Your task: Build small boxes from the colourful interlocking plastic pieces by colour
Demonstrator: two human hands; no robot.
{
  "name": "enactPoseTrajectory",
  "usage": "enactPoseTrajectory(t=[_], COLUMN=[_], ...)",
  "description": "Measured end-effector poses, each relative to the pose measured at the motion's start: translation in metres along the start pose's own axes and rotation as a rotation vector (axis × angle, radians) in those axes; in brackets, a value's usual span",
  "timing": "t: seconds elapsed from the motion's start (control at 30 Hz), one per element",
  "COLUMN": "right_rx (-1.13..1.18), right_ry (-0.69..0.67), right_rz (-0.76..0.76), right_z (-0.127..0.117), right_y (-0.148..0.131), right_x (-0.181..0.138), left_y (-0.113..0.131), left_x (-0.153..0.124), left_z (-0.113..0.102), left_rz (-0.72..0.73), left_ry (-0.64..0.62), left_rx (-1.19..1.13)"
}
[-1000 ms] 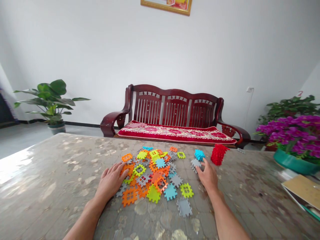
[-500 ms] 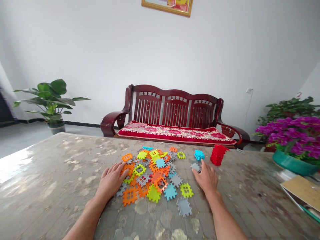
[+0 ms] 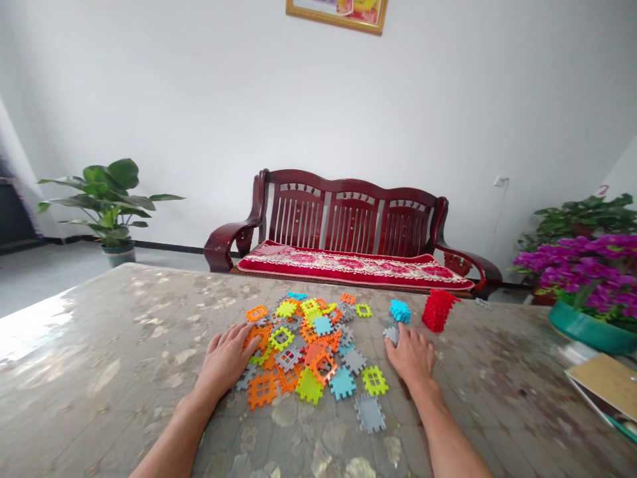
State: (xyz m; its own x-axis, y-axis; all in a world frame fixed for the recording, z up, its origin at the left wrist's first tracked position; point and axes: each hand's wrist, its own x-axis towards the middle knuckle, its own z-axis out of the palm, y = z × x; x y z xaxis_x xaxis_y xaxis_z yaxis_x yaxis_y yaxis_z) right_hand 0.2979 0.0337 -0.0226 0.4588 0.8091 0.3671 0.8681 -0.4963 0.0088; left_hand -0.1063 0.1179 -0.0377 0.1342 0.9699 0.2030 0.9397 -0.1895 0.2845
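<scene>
Now the right hand (image 3: 412,355) touches a gray tile (image 3: 391,333).

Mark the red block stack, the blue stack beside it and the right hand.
red block stack (image 3: 436,311): head view, middle of its near side.
blue stack (image 3: 400,310): head view, on its top.
right hand (image 3: 412,355): head view, back of the hand.
</scene>
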Motion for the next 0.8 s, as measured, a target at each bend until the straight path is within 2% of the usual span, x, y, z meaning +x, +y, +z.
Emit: enactPoseTrajectory(t=[0.17,0.27,0.33,0.43,0.57,0.67,0.8], right_rx=[0.037,0.125,0.225,0.424,0.658,0.698,0.640], right_ry=[0.083,0.177,0.182,0.086,-0.151,-0.262,-0.335], right_rz=[-0.004,-0.102,-0.197,-0.310,-0.354,-0.404,-0.464], right_z=[0.001,0.000,-0.001,-0.002,-0.006,-0.014,-0.026], right_y=[0.003,0.001,-0.005,-0.019,-0.033,-0.035,-0.033], right_x=[-0.003,-0.005,-0.007,-0.012,-0.021,-0.026,-0.029], left_y=[0.001,0.002,0.002,0.002,0.001,0.001,0.001], left_x=[-0.001,-0.002,-0.002,-0.002,-0.002,-0.001,-0.001], left_z=[0.000,-0.001,-0.001,-0.002,-0.001,0.000,0.001], left_rz=[-0.002,-0.008,-0.010,-0.009,-0.004,0.000,-0.003], left_ry=[-0.002,-0.008,-0.008,0.000,0.004,0.005,0.016], left_rx=[-0.008,-0.007,-0.008,-0.007,-0.008,-0.009,-0.009])
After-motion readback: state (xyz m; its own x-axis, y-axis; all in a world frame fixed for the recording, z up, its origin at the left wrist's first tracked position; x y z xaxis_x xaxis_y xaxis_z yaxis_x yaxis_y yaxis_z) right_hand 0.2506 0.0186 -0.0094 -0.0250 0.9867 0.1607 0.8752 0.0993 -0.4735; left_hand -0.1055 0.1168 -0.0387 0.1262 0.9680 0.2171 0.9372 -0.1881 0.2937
